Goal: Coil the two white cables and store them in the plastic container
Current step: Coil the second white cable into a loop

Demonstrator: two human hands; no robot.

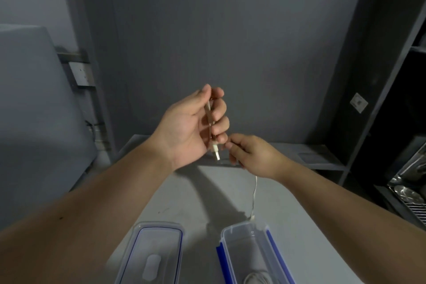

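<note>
My left hand point(196, 124) is raised above the table, fingers curled around loops of a white cable point(210, 120); its USB plug point(216, 153) sticks out below the palm. Just to the right, my right hand point(251, 153) pinches the same cable, whose loose end point(254, 193) hangs down to the table beside the container. The clear plastic container point(272, 246) with blue clips stands open at the bottom right. A coiled white cable point(257, 279) lies inside it, partly cut off by the frame edge.
The container's clear lid point(159, 251) lies flat to the left of it on the white table point(184, 198). A grey wall rises behind, dark shelving point(391, 122) stands at the right, and a wall socket point(80, 74) is at the left.
</note>
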